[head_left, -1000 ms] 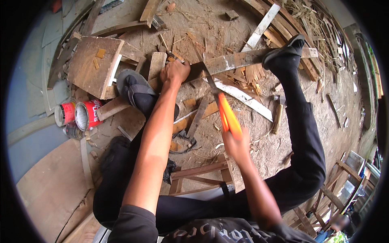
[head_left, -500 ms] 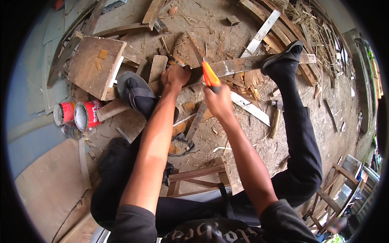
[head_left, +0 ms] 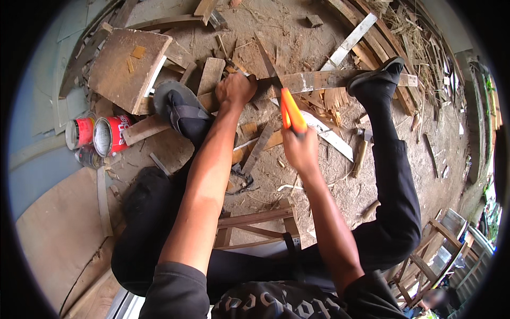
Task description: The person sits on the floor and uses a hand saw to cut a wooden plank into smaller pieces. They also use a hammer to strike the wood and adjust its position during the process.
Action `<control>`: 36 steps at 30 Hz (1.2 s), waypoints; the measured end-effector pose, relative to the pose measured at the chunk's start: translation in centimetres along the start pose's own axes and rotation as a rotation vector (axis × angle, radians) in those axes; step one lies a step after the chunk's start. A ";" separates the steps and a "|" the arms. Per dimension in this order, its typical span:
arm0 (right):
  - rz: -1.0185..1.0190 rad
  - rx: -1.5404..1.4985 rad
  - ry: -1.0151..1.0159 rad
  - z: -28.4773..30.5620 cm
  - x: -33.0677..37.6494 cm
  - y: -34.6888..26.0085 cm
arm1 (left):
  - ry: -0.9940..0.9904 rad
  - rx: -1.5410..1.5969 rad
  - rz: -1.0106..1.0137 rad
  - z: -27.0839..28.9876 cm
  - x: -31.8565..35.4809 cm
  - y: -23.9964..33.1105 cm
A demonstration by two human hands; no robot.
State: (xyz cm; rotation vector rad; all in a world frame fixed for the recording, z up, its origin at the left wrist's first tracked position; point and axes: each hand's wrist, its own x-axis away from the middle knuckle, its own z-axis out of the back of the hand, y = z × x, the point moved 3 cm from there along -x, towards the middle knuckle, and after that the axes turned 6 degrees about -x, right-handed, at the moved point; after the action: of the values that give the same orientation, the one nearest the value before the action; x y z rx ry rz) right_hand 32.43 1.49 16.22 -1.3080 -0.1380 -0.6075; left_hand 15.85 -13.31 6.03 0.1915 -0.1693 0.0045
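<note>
My right hand (head_left: 301, 150) is closed round the orange-and-black handle of a handsaw (head_left: 287, 109). Its thin blade slants away from me and crosses a long wooden plank (head_left: 324, 81). To the left of the blade, my left hand (head_left: 235, 91) is closed over the plank, its fingertips partly hidden. My left foot, in a grey sandal (head_left: 175, 109), rests at the plank's left end. The dark shoe (head_left: 377, 74) on my right foot presses on the plank near its right end.
Red paint cans (head_left: 110, 136) stand at the left beside a brown wooden box (head_left: 127, 66). A hammer (head_left: 362, 152) lies inside my right leg. Wood strips (head_left: 350, 40) and shavings litter the dirt floor. A low wooden stool (head_left: 257, 218) is close to me.
My right hand has pulled the handsaw back toward me and a little to the right across the plank. My left hand keeps its hold on the plank. The view has shifted slightly.
</note>
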 end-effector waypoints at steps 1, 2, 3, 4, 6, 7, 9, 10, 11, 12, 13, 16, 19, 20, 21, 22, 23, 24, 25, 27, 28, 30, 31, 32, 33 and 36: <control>0.008 -0.016 -0.047 0.8 3.8 2.1 | -0.009 -0.024 0.003 -0.1 0.3 -0.6; 0.056 -0.030 -0.087 2.8 8.1 4.2 | 0.019 -0.033 0.001 0.6 -0.9 -0.2; 0.062 0.022 -0.076 4.9 12.2 3.4 | -0.006 -0.049 -0.002 0.0 -0.1 -0.3; 0.041 -0.033 -0.050 6.1 14.8 2.5 | 0.101 -0.043 -0.011 -0.4 0.3 -0.1; 0.025 -0.157 -0.015 7.0 13.4 2.2 | 0.084 -0.031 0.032 0.0 0.6 1.5; 0.040 -0.103 -0.020 5.1 8.7 2.8 | 0.072 -0.048 0.042 0.3 0.7 1.3; 0.048 0.083 -0.024 0.5 -0.6 0.4 | 0.071 -0.020 0.019 -0.2 0.6 0.2; 0.070 0.027 -0.023 -1.0 -3.7 -1.0 | 0.008 -0.001 0.029 0.1 0.5 1.1; 0.080 -0.033 -0.032 -1.7 -4.8 -1.7 | 0.008 0.005 0.025 0.1 1.1 1.3; 0.091 -0.015 -0.025 -1.8 -3.5 -0.9 | 0.030 0.002 0.031 0.4 0.8 0.3; 0.096 0.025 -0.009 -0.5 -0.1 0.5 | 0.041 0.018 0.036 0.2 0.5 0.1; 0.018 0.036 -0.049 4.6 10.1 2.1 | 0.086 -0.040 0.026 -0.5 0.8 0.4; -0.031 -0.142 0.009 5.0 10.9 2.0 | 0.150 -0.042 0.027 -0.4 0.6 0.5; 0.012 -0.061 -0.013 2.9 5.6 1.6 | 0.134 -0.040 0.018 -0.5 0.4 0.1; 0.054 0.033 -0.022 1.0 0.3 1.1 | 0.114 -0.020 0.003 -0.5 0.7 0.4; 0.058 -0.006 0.002 -0.6 -3.3 -0.9 | 0.059 0.009 0.021 0.1 0.7 1.3; 0.049 -0.047 0.010 -1.7 -4.6 -1.7 | 0.039 0.006 0.022 -0.1 0.9 1.4; 0.061 -0.011 0.008 -1.7 -3.3 -0.8 | 0.019 -0.005 0.032 -0.2 0.8 0.4; 0.073 0.027 0.006 -0.9 -0.5 1.0 | -0.002 -0.017 0.042 -0.5 0.7 -0.4; 0.000 0.034 -0.069 3.5 9.0 4.4 | 0.062 -0.061 0.034 0.0 1.0 0.0; 0.057 0.074 -0.071 5.5 13.1 4.1 | 0.153 -0.062 0.013 0.0 1.7 0.5; 0.084 -0.115 0.043 5.4 14.4 1.3 | 0.340 -0.046 -0.034 -0.4 1.5 0.7; 0.051 -0.111 -0.001 4.6 10.7 1.5 | 0.426 -0.023 -0.064 -1.2 1.3 0.5; 0.009 -0.114 -0.052 3.3 7.1 2.0 | 0.502 -0.012 -0.082 -1.8 1.6 -0.3; -0.044 -0.100 -0.073 2.8 3.5 2.6 | 0.397 0.005 -0.059 -2.1 1.5 0.7; 0.040 -0.053 0.002 -0.9 -0.9 -0.4 | 0.096 -0.006 0.015 -0.7 1.4 0.1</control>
State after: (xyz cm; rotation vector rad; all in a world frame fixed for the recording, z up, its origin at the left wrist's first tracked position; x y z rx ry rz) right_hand 31.32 0.95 15.93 -1.3580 -0.0944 -0.5825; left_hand 17.39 -13.08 5.57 0.1836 -0.0754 0.0283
